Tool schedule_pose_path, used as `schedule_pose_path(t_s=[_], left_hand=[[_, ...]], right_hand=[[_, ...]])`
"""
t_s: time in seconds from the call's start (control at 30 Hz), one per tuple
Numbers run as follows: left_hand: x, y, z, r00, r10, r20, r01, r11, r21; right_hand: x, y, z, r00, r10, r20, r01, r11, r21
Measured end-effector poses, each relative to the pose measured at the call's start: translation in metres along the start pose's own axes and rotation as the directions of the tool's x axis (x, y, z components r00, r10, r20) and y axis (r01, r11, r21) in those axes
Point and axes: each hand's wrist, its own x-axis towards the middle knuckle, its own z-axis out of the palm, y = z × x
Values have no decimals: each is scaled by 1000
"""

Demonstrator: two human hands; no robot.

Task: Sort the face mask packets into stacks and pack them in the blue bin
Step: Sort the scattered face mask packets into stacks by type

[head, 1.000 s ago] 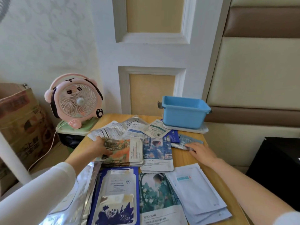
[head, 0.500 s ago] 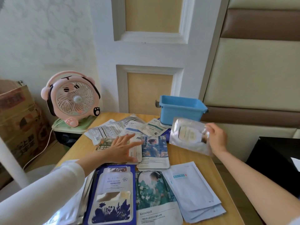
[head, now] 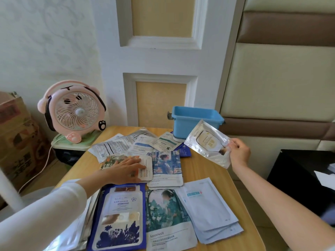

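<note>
Packets (head: 145, 144) cover most of the table (head: 204, 171); bare wood shows only in a strip at centre right and along the left edge. The bin (head: 192, 124), upper centre, stands open-topped, but a silver packet (head: 208, 144) pinched by the right hand (head: 239, 153) hangs across its front right corner. The fan (head: 72, 113) blocks the left.

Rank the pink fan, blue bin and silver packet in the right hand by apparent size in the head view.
1. pink fan.
2. blue bin and silver packet look about alike; the packet is held nearer the camera and overlaps the bin, so unranked.
</note>
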Motion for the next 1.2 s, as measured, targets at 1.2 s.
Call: schedule_pose_path(t_s=[1.2], left_hand=[[-168, -19, -33, 711, -646, -278, -59, 340, -939]], right_hand=[[-89, -80, 139, 561, -26, 827, 43, 999, 2]])
